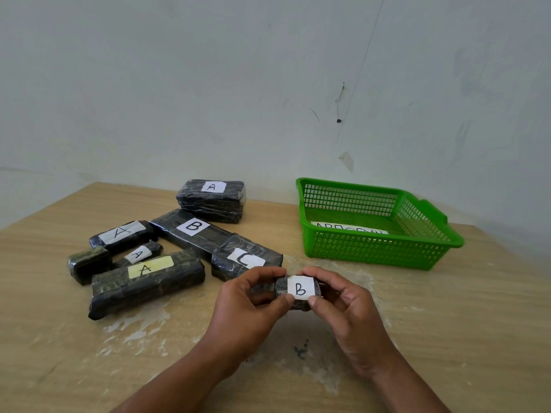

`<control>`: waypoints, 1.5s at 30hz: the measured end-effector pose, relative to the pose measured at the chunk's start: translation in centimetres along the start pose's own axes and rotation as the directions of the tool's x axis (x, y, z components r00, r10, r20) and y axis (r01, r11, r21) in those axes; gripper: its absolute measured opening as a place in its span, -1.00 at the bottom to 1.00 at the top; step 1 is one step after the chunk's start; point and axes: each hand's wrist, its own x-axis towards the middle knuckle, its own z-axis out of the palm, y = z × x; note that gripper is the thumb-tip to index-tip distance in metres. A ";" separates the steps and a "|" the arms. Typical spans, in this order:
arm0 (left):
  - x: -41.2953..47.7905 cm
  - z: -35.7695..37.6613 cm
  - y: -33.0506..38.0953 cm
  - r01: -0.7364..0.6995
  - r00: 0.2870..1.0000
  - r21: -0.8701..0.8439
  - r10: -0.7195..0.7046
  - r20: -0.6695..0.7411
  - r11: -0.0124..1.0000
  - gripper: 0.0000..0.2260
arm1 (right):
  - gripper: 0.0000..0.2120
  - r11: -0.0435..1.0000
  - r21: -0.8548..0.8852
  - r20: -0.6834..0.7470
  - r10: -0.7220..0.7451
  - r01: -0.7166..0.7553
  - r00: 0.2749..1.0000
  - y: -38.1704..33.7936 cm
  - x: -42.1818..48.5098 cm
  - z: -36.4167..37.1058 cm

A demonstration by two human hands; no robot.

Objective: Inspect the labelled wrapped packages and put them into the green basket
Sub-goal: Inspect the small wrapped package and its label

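Head view: the left hand (247,302) and right hand (343,305) pinch the ends of a small B package (298,289) between thumbs and fingers, over a wooden table (447,323) blotched with pale worn patches. Seven more black packages (190,231) lie clustered at its left. The basket (378,254) stands on the right, with lettered paper (348,232) inside. Behind is a scuffed pale wall (268,84).

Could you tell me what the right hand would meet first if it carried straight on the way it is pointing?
Probably the package labelled C, lying just beyond the small B package that the right hand and left hand pinch, though the hands' height above the table is unclear.
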 end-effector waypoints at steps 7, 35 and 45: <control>0.2 0.1 -0.1 0.007 0.998 -0.068 -0.012 -0.063 0.998 -0.88 | -0.57 1.000 -0.010 0.065 -0.007 0.007 0.998 -0.2 -0.3 0.3; 0.1 -0.1 0.4 0.035 0.990 -0.008 -0.035 -0.136 0.999 -0.96 | -0.58 1.000 0.000 0.108 -0.009 0.009 0.994 -0.2 -0.4 0.4; 0.2 -0.2 0.3 0.048 0.998 -0.057 -0.051 -0.043 0.997 -0.81 | -0.61 1.000 -0.021 0.043 0.004 -0.003 0.999 -0.1 -0.2 0.3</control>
